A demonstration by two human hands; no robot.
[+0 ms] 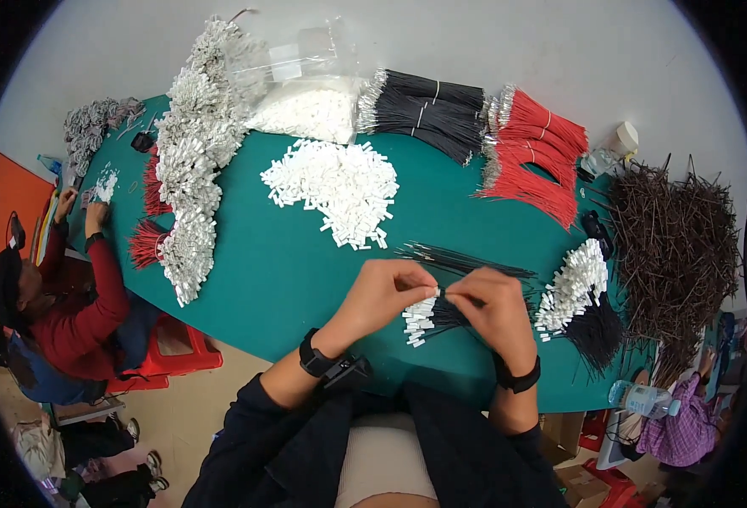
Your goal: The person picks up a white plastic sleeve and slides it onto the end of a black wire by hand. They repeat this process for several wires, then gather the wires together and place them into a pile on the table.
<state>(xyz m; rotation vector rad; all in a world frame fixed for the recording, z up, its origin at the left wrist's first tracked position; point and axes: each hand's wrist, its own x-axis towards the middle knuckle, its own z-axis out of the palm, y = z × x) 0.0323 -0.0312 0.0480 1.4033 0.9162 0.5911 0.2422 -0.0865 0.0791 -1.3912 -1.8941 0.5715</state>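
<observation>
Both hands meet over the near edge of the green counter [280, 271]. The left hand [382, 292] pinches a small white connector [435, 292] at its fingertips, and the right hand [496, 305] closes on the thin black wires [449, 315] that run into it; the two hands touch at the connector. Below them hangs a small bunch of black wires already tipped with white connectors [417, 322], fanned out just above the counter.

Loose black wires [466, 261] lie on the counter just beyond the hands. To the right sits a finished bundle [572, 288], white ends up and black tails trailing toward the counter edge. A heap of white connectors [335, 190] lies in the middle of the counter, well apart from the hands. Farther back are a clear bag [305, 106] of more white pieces, bound black wire bundles [428, 110] and red wire bundles [534, 152]. A mound of dark brown wires [674, 233] fills the right end. A long ridge of white-tipped wires [191, 169] runs along the left side.

At the far left a person in a red sleeve [94, 296] sits at the counter.
</observation>
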